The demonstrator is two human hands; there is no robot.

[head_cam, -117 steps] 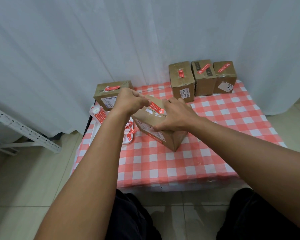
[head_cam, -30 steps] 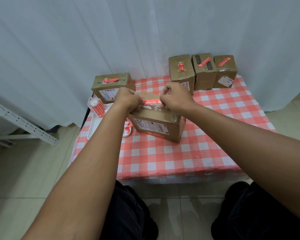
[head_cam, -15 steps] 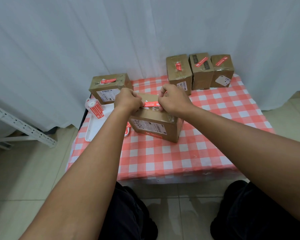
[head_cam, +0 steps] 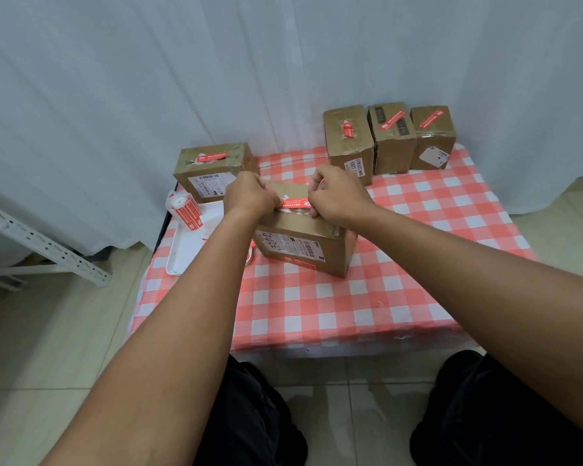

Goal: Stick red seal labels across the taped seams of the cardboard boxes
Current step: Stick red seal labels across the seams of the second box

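A brown cardboard box stands in the middle of the checked table, its taped top facing up. A red seal label stretches across that top. My left hand pinches the label's left end with curled fingers. My right hand pinches its right end the same way. Both hands rest on the box top. Whether the label is stuck down flat is hidden by my fingers.
A labelled box stands at the back left. Three labelled boxes line the back right. A white tray at the left holds a roll of red labels. The red-checked tablecloth ends near my knees. White curtain behind.
The box went from tilted on an edge to flat on the table. Both hands have brought the label down onto its top, and my view has drifted slightly.
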